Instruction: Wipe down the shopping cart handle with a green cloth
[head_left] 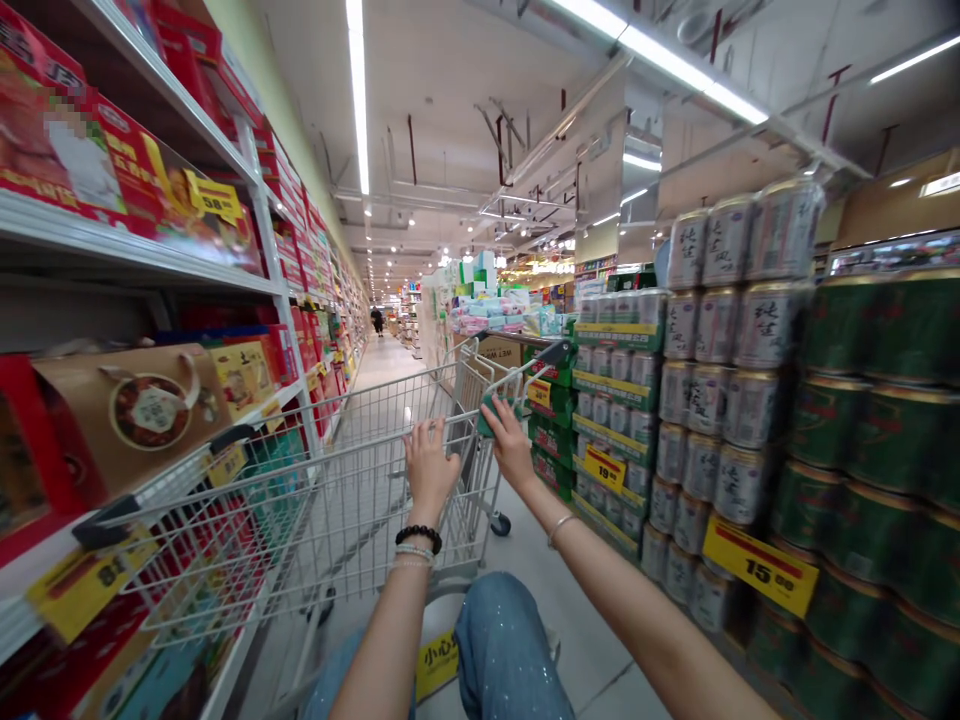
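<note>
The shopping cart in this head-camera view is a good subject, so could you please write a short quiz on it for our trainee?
1. Which wrist wears the black bead bracelet?
2. True or false: the left hand rests on the top rail of the wire shopping cart.
3. What is stacked to the right of the cart?
A. Silver cans
B. Egg cartons
C. Bagged rice

Key: 1. Left; 2. True; 3. A

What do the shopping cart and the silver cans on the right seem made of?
The shopping cart looks like chrome-plated steel wire: thin welded rods with a bright sheen. The silver cans seem printed metal, aluminium or tinplate, going by their shiny rims; I can't tell which.
</note>
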